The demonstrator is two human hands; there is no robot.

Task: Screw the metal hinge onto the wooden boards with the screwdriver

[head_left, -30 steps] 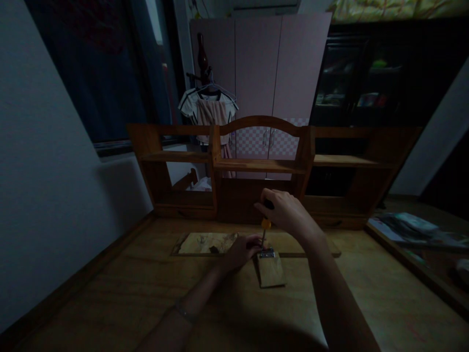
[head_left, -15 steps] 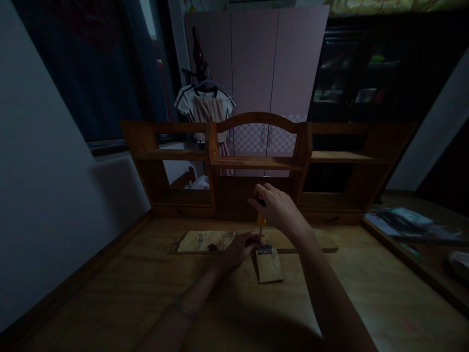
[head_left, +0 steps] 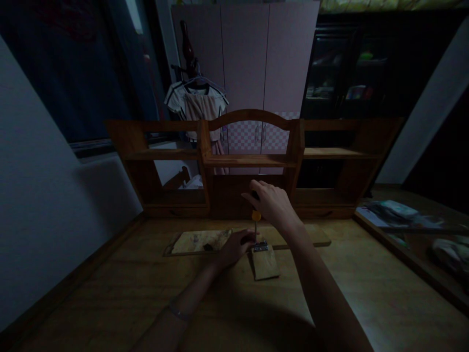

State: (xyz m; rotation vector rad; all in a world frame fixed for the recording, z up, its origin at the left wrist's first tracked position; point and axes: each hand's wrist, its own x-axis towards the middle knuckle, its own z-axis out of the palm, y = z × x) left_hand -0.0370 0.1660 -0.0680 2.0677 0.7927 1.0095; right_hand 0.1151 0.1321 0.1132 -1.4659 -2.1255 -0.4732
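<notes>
My right hand (head_left: 269, 199) is wrapped round the handle of a yellow and black screwdriver (head_left: 256, 215), which stands upright. The tip of its shaft meets a metal hinge (head_left: 261, 246). That hinge lies between a small wooden block (head_left: 266, 264) and a long wooden board (head_left: 304, 235). Beside the shaft, my left hand (head_left: 236, 246) rests on the board with its fingertips close to the hinge; whether they pinch anything is too dark to tell. A torn, light-coloured patch (head_left: 200, 241) covers the board's left part.
A wooden shelf unit (head_left: 252, 160) stands along the back of the wooden table (head_left: 120, 288). Papers and plastic-wrapped items (head_left: 399, 211) lie at the right beyond a raised edge. Behind are a pink wardrobe (head_left: 244, 58) and hanging clothes (head_left: 198, 105).
The whole view has shifted a little, so things appear slightly further left. My right hand's grip has turned slightly on the screwdriver. The left hand stays by the hinge.
</notes>
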